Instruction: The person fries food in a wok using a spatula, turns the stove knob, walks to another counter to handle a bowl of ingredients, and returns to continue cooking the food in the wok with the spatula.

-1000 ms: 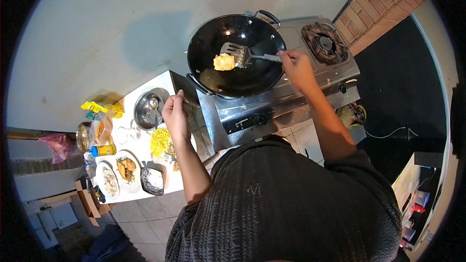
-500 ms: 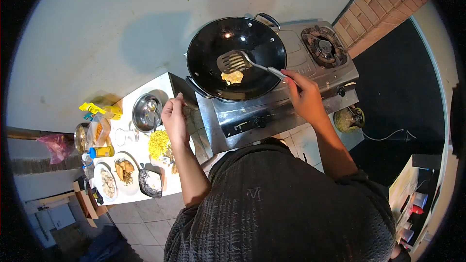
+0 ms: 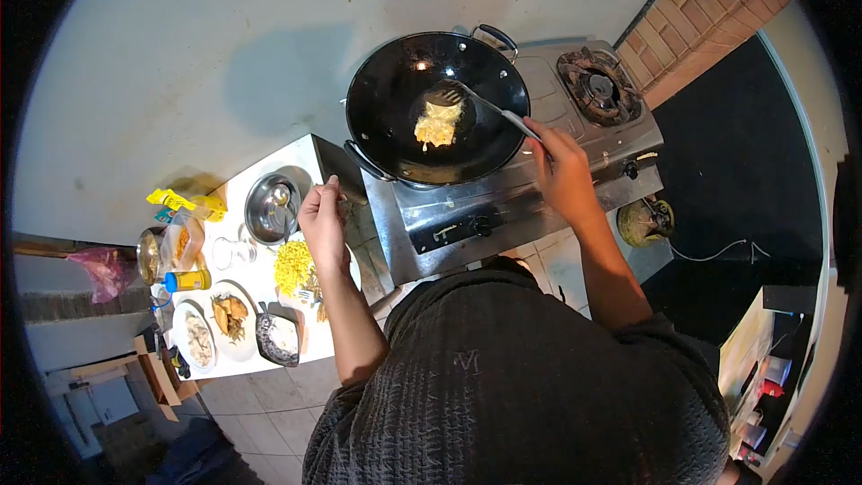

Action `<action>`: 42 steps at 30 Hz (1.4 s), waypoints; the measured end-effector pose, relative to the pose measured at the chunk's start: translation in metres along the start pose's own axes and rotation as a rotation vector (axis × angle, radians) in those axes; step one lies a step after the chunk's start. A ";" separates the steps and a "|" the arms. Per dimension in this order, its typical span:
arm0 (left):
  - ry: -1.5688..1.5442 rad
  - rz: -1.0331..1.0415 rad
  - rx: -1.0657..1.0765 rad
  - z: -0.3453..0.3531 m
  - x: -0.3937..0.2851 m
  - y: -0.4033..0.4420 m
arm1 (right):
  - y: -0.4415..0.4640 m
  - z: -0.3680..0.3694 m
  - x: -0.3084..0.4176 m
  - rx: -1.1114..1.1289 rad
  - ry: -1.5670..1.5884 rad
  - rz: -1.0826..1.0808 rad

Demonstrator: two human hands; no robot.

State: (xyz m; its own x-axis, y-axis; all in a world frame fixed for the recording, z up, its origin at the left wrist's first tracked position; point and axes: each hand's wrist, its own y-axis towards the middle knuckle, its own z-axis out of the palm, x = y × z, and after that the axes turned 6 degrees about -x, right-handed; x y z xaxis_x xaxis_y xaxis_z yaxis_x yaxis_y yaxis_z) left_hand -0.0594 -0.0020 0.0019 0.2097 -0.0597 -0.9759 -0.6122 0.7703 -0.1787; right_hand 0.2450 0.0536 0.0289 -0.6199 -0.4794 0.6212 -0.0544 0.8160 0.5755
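Note:
My right hand [image 3: 564,171] is closed round the handle of a slotted spatula [image 3: 491,106]. The spatula's dark slotted head touches the upper end of a piece of yellow fried egg [image 3: 436,129], which lies in the black wok [image 3: 382,117]. The wok stands on the left side of a gas stove [image 3: 543,94]. My left hand [image 3: 323,223] is held in the air left of the stove, near a metal bowl, its fingers curled in with nothing visible in them.
On the white table [image 3: 310,157] to the left are a steel bowl [image 3: 272,208], a plate of yellow noodles [image 3: 294,268], plates of food [image 3: 232,316], a yellow jar [image 3: 187,281] and a black-patterned bowl [image 3: 277,339]. A second burner [image 3: 600,86] sits at the stove's right. A gas cylinder [image 3: 645,220] stands below.
The spatula head has moved up and slightly right in the wok, off the folded egg. The egg now lies more spread out. My left hand has stayed in place.

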 end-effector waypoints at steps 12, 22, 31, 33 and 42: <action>0.019 -0.003 0.018 0.000 0.004 -0.002 | 0.025 -0.041 -0.011 0.290 -0.187 -0.178; 0.019 -0.007 -0.002 0.007 0.001 -0.008 | -0.002 -0.019 -0.033 0.406 -0.029 0.358; 0.006 -0.026 -0.115 0.010 -0.004 -0.033 | 0.007 -0.024 -0.032 0.091 -0.163 -0.115; 0.028 -0.008 -0.173 0.009 -0.005 -0.049 | 0.017 -0.032 -0.018 0.078 -0.098 -0.147; 0.064 0.028 -0.622 -0.035 0.004 -0.188 | 0.015 -0.022 0.082 0.405 0.388 -0.300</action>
State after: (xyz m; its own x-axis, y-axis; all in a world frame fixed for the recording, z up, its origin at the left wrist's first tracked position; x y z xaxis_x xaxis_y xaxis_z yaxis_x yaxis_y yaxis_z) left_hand 0.0297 -0.1695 0.0276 0.1533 -0.0978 -0.9833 -0.9501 0.2589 -0.1739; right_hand 0.2104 0.0197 0.1000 -0.2075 -0.7261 0.6556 -0.5206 0.6493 0.5544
